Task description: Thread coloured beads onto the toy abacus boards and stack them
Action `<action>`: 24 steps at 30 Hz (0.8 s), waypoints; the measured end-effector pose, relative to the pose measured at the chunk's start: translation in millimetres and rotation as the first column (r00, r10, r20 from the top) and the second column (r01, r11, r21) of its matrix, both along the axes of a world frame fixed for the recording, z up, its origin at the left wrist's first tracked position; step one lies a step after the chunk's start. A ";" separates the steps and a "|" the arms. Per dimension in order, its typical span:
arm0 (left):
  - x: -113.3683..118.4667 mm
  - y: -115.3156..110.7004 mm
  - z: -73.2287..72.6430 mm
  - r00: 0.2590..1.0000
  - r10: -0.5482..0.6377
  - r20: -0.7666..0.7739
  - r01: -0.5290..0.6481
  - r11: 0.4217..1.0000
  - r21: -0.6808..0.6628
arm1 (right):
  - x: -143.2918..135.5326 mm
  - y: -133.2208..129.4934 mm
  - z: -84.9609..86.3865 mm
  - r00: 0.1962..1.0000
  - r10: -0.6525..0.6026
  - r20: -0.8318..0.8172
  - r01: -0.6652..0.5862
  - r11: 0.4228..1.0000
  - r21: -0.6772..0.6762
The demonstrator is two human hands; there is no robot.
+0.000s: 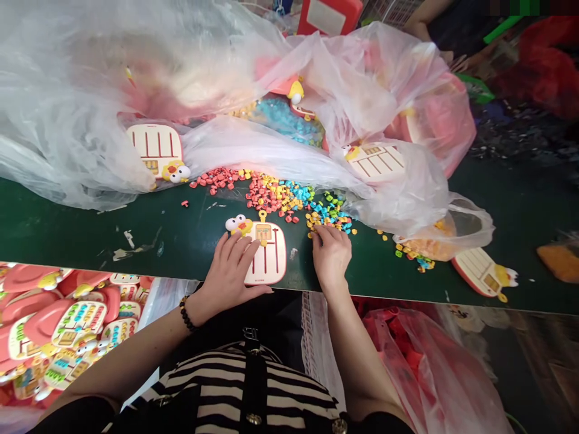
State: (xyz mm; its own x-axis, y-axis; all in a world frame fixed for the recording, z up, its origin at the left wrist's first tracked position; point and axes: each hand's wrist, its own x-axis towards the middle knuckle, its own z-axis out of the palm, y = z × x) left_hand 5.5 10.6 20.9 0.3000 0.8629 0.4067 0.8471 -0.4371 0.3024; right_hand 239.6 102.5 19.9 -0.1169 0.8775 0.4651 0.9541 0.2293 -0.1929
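A cream toy board [279, 256] with a red rim, long slots and a yellow duck head lies flat on the table near its front edge. My left hand [230, 265] rests over the board's left side, fingers spread and thumb stretched along the lower edge. By the index fingertip, a small yellow bead [263, 243] shows at the top of a slot. My right hand [332, 256] is at the near side of a heap of small beads [321, 211], red, yellow, blue and green. Its fingers are curled together at the yellow ones; their tips hide whatever is between them.
Plastic bags [271, 144] bulge along the back of the dark green table [67, 223]. More boards lie at the left [156, 150], back right [377, 161] and right edge [482, 271]. Finished-looking boards [76, 319] fill a container lower left. A co-worker's arm [423, 21] shows upper right.
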 end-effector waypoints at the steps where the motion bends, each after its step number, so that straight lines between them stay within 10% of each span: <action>1: 1.0 1.9 2.9 1.000 -0.011 -0.030 0.011 1.000 0.004 | 2.7 3.5 -3.3 1.000 0.009 -0.001 -0.009 1.000 -0.026; 12: 5.8 4.9 -12.7 1.000 -0.025 0.013 0.026 0.999 -0.041 | -67.6 -10.5 9.9 0.927 0.320 -0.194 -0.336 0.940 -0.060; 24: 2.4 1.1 -12.6 0.981 -0.036 0.192 0.048 0.997 -0.057 | -70.9 -66.9 -0.8 0.947 0.321 0.018 -0.316 0.941 -0.123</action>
